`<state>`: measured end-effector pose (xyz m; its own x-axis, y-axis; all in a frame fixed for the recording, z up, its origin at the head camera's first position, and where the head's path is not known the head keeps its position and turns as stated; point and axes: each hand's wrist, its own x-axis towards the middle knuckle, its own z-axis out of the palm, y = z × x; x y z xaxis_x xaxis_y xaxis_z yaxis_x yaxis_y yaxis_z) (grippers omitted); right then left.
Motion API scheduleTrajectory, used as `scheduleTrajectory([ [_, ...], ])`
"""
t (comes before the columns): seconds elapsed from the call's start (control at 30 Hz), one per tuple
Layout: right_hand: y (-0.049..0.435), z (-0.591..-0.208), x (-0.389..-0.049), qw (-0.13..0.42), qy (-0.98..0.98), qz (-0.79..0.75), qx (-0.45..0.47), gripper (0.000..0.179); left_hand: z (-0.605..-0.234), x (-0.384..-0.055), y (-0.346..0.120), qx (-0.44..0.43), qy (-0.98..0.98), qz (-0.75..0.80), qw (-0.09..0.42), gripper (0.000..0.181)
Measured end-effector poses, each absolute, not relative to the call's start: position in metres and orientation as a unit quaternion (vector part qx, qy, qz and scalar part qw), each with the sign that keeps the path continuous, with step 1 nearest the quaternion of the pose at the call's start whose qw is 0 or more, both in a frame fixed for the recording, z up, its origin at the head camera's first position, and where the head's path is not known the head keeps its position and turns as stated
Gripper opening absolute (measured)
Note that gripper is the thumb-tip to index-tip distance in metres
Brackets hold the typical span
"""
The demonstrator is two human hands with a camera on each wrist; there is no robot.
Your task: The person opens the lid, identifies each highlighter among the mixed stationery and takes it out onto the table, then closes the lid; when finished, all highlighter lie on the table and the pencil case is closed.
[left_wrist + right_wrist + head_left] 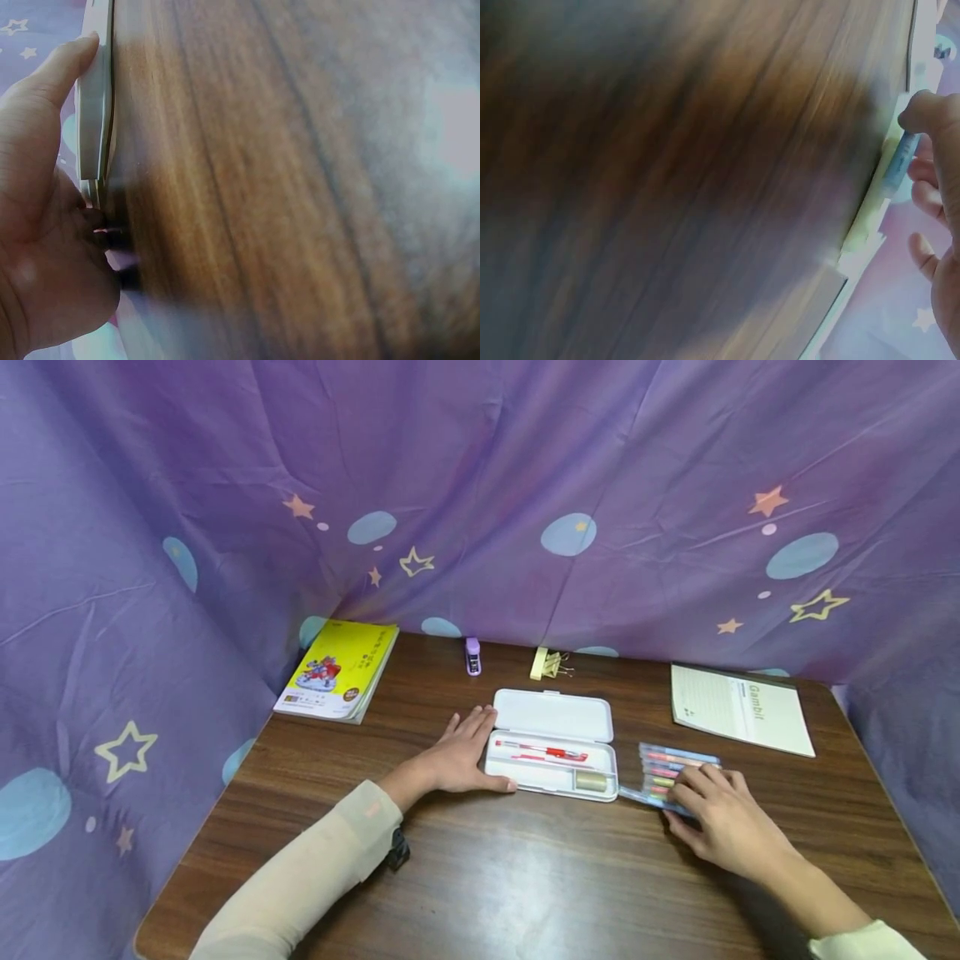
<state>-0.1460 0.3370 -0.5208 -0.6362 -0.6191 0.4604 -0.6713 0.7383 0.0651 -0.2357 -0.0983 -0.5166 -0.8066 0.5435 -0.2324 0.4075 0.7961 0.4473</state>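
A white pencil case (553, 718) lies with its lid folded back at the middle of the table. Inside are a red pen (543, 749), a thin red pen or refill and a small beige block (590, 780). My left hand (467, 757) rests at the case's left end with fingers spread straight, its thumb along the front edge. To the right lies a row of coloured pens (660, 758), partly covered by my right hand (720, 817). Thumb and fingers of that hand pinch a blue pen (647, 798) at the row's near side; its left tip points at the case's corner.
A yellow book (337, 668) lies at the back left. Along the back stand a purple stapler (472, 657) and a pale yellow binder clip (551, 664). A notebook (738, 708) lies at the back right. A purple curtain (480, 527) hangs behind the wooden table (510, 877).
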Motion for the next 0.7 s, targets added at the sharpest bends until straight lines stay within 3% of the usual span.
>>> scheduleTrajectory([
  [0.7,0.370,-0.523,-0.134,0.237,-0.907,0.044,0.346,0.072,-0.517,-0.237,-0.098,0.256,0.930,0.193,0.180,0.136],
])
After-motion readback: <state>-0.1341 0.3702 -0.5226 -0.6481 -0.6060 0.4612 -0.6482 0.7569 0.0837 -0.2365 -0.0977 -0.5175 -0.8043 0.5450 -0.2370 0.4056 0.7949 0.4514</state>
